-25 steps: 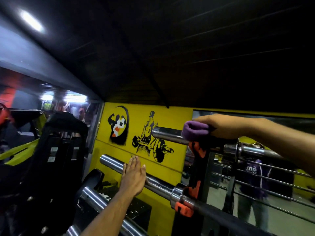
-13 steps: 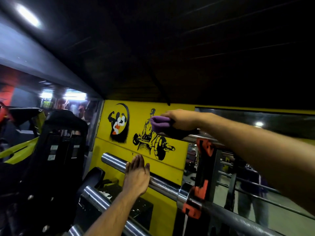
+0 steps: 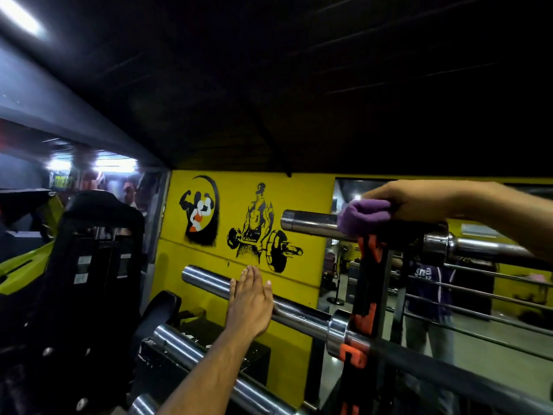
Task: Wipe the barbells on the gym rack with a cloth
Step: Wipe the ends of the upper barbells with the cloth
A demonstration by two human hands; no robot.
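Three chrome barbells lie across a black and orange rack (image 3: 368, 298). My right hand (image 3: 410, 199) grips a purple cloth (image 3: 363, 215) wrapped over the sleeve of the top barbell (image 3: 308, 223), close to the rack upright. My left hand (image 3: 251, 301) rests flat with straight fingers on the sleeve of the middle barbell (image 3: 206, 283). The lowest barbell (image 3: 185, 348) runs under my left forearm. The part of the top sleeve under the cloth is hidden.
A yellow wall (image 3: 233, 193) with painted bodybuilder figures stands behind the bars. A black gym machine (image 3: 95, 265) fills the left. To the right a mirror (image 3: 466, 295) reflects thin bars and a standing person. A dark ceiling hangs low overhead.
My right hand slid the cloth out to the sleeve's end, then back right toward the rack upright. My left hand stayed on the middle bar.
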